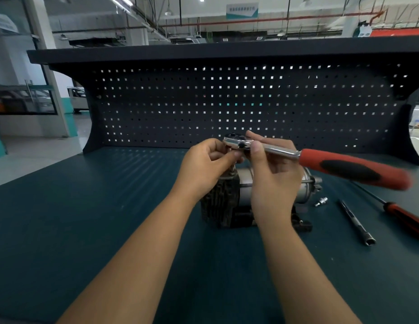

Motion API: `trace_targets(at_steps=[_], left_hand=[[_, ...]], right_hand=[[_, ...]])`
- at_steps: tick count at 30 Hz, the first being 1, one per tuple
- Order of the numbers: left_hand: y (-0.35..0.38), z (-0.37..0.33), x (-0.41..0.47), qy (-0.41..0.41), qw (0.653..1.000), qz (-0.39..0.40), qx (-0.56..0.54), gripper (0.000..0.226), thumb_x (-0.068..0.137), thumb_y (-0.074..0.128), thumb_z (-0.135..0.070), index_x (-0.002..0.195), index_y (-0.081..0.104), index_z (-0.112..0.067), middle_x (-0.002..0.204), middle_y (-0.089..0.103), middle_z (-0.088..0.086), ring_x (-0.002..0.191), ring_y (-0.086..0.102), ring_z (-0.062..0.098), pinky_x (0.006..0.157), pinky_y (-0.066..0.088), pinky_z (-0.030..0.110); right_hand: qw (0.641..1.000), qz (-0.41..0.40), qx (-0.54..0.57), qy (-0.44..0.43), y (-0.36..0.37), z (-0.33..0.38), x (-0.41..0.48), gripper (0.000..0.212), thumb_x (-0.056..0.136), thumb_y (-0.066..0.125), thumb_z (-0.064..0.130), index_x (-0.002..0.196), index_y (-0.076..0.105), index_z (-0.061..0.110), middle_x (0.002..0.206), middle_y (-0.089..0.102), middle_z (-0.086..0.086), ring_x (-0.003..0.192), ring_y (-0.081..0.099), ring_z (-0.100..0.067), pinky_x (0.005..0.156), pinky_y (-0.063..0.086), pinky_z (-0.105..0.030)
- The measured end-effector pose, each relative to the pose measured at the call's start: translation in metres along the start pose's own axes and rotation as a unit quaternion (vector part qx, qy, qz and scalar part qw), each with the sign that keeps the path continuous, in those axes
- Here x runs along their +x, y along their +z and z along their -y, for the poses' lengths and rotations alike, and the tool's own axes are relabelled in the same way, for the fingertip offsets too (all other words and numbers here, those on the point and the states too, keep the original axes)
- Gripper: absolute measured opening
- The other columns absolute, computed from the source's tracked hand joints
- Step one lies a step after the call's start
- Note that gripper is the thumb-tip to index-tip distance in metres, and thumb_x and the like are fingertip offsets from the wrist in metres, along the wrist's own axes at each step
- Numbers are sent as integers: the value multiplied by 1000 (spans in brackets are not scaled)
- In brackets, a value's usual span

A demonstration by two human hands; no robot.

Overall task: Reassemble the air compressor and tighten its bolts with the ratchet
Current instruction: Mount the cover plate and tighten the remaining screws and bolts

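The air compressor [229, 202] stands on the green bench mat, its dark finned cylinder block to the left and its silver motor body to the right. Above the block, the ratchet [320, 161] lies almost level, chrome head to the left and red-and-black handle stretching right. My right hand [271, 169] pinches the chrome shaft just behind the head. My left hand [208, 162] curls its fingers round the socket under the ratchet head, right over the top of the block. The socket and the bolt under it are mostly hidden by my fingers.
To the right of the compressor lie a small silver fitting [321, 202], a long thin dark extension bar [357, 222] and a red-handled screwdriver [405, 217]. A dark pegboard back panel [227, 101] closes the far edge of the bench [86, 218].
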State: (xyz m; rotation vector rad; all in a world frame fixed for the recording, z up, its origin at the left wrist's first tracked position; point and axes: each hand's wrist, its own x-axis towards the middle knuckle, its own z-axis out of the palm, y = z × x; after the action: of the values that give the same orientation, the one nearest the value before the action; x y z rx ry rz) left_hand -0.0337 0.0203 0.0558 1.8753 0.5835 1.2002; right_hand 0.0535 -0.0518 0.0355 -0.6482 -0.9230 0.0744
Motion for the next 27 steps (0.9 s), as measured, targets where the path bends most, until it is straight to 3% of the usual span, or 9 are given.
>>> trace_targets(at_steps=[4,8,11,14,16,18,20,23,27], left_hand=[[1,-1,-1,-4,1000,-1,-11,12,80,73,-26,82,65,-17,77,73,4,77,71,20,73,59,35],[0,-2,-1,8,1000,11,-24,9,83,71,-22,79,65,-16,67,72,-4,69,70,10,64,57,24],[-1,-2,-1,20,999,17,-29,10,82,71,-18,85,66,-9,67,72,-5,65,67,4,63,55,21],[-1,0,-1,23,1000,13,-2,12,81,73,-21,83,66,-12,70,72,1,66,66,8,69,56,27],[-1,1,0,21,1000,8,19,14,80,73,-26,79,65,-15,69,71,2,65,66,9,68,54,27],[-1,1,1,16,999,10,31,16,81,72,-28,85,66,-14,77,74,4,73,70,15,74,56,32],[0,0,2,13,999,14,38,15,81,71,-28,91,68,-17,82,74,-1,80,71,13,78,57,35],[-1,-2,2,14,999,17,45,7,82,71,-30,87,66,-27,80,74,-7,78,69,7,77,56,32],[-1,-4,1,9,999,29,34,4,87,65,-27,90,66,-24,82,74,-4,81,71,13,77,58,35]], right_hand=[[992,3,-87,-86,4,-4,-10,18,90,61,13,101,59,28,106,66,10,102,64,-6,89,50,-23],[993,12,-78,-85,5,-4,-11,20,90,61,12,98,60,30,105,67,10,102,65,-5,87,51,-21],[999,-13,26,18,4,-1,-3,22,94,58,10,89,69,28,96,73,2,96,69,-11,80,53,-20],[958,-6,215,190,-2,2,11,11,97,51,12,95,61,15,93,74,-3,92,71,-20,78,57,-30],[949,2,234,213,-5,1,13,7,94,53,14,97,59,11,98,73,-7,96,70,-24,82,57,-34],[975,4,162,151,-5,0,10,11,93,57,12,92,66,18,102,73,-6,102,68,-25,87,56,-36],[996,-3,73,55,-3,1,4,23,93,59,7,86,70,26,100,73,-3,101,68,-17,86,55,-29],[999,1,-8,-48,2,-1,-4,16,91,61,3,95,63,18,103,70,1,99,66,-7,83,50,-17],[994,18,-67,-88,7,-4,-12,24,90,60,6,101,57,28,106,64,13,100,62,2,87,49,-16]])
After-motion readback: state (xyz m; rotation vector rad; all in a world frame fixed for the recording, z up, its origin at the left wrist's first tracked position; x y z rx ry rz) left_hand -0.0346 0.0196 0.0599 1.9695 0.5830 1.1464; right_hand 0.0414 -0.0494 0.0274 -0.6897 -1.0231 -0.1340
